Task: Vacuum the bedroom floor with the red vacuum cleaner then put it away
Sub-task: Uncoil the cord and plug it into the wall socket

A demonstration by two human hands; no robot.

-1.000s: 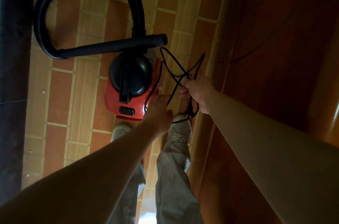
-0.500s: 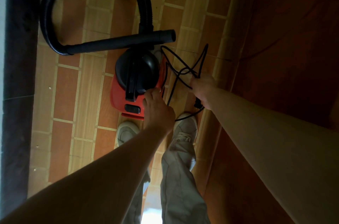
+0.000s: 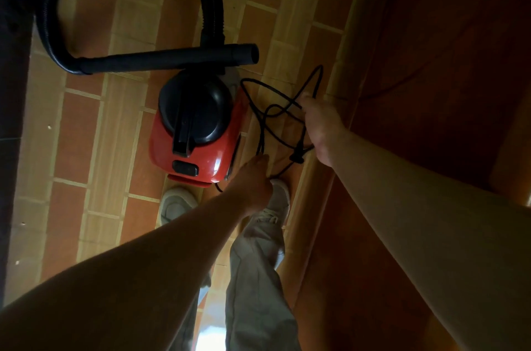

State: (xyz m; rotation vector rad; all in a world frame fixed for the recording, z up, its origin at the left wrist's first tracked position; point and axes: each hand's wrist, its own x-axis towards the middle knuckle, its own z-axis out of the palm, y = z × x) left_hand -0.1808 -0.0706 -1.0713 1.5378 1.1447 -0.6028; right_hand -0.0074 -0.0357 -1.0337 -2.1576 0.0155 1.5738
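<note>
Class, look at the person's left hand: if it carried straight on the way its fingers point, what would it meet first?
The left hand points up-frame along the power cord at its fingertips, so it would probably meet those hanging strands first, beside the red vacuum cleaner. Depth is unclear.

Landmark: red canister vacuum cleaner, on tiled floor.
Black ribbed hose: looped behind it.
Black power cord: right of it, looped.
Right hand: grips cord loops.
Left hand: pinches cord beside it.

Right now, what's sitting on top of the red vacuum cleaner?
On the red vacuum cleaner sits its black domed lid with carry handle, and the hose wand lies across its far end. Where the hose joins the body is hidden behind the wand.
</note>
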